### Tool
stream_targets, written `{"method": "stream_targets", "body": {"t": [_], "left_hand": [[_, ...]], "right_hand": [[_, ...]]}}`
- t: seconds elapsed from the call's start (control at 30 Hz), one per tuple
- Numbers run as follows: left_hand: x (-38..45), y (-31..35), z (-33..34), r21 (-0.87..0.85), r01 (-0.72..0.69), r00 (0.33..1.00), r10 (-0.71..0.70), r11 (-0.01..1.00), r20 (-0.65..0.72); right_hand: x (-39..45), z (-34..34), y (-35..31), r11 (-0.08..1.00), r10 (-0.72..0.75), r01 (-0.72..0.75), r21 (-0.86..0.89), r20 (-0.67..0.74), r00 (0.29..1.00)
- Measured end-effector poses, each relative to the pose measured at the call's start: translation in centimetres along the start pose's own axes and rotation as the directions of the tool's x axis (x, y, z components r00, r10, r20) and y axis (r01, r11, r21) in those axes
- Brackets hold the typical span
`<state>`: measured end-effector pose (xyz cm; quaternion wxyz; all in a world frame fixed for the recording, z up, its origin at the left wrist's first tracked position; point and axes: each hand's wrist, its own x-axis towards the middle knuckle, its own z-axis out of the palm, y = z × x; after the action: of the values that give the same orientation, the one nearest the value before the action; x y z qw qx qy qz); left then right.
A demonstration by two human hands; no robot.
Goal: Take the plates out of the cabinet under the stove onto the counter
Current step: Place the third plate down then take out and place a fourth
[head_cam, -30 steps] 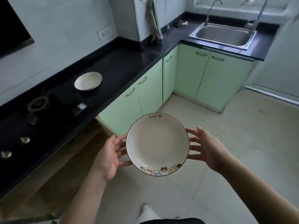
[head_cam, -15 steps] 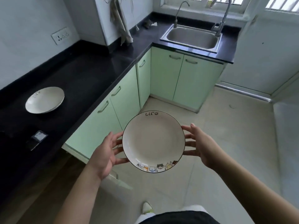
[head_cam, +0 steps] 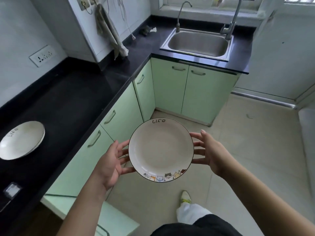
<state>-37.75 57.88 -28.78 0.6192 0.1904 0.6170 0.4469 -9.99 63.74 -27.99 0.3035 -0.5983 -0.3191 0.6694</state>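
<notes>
I hold a white plate (head_cam: 161,150) with a dark rim, the word "Life" at its far edge and small cartoon cats along its near edge. It is level, above the floor in front of the cabinets. My left hand (head_cam: 109,166) grips its left rim and my right hand (head_cam: 209,154) its right rim, fingers spread under it. A second white plate (head_cam: 21,140) lies on the black counter (head_cam: 71,103) at the left. An open green cabinet door (head_cam: 95,217) juts out below my left arm; the cabinet's inside is hidden.
A steel sink (head_cam: 197,42) with two taps sits in the far counter. A cloth (head_cam: 109,34) hangs on the wall by the corner. Green cabinet doors (head_cam: 187,92) line the counter front. My foot (head_cam: 185,197) stands on the tiled floor.
The view has swung right: the stove has left the frame and the counter plate has slid to the left edge. The plate stays held between both hands.
</notes>
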Motion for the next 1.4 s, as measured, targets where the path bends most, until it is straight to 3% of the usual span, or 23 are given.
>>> {"method": "stream_targets", "body": {"t": [0.3, 0.63, 1.0, 1.4], "left_hand": [[4.9, 4.9, 1.4, -0.106, -0.021, 0.984, 0.002, 0.994, -0.177], [7.8, 7.7, -7.7, -0.268, -0.119, 0.927, 0.011, 0.956, -0.374], [13.3, 11.6, -20.5, -0.415, -0.143, 0.898, -0.058, 0.899, -0.435], [22.4, 14.7, -26.4, -0.473, -0.115, 0.867, -0.144, 0.874, -0.477]], "right_hand": [[9.9, 2.0, -8.0, 0.992, 0.037, -0.017, -0.121, 0.168, 0.985], [17.2, 14.8, -11.8, 0.963, 0.098, 0.0, -0.27, 0.348, 0.932], [22.9, 31.0, -14.1, 0.911, 0.145, 0.038, -0.411, 0.406, 0.902], [32.1, 41.0, -16.0, 0.845, 0.204, 0.033, -0.533, 0.378, 0.903]]}}
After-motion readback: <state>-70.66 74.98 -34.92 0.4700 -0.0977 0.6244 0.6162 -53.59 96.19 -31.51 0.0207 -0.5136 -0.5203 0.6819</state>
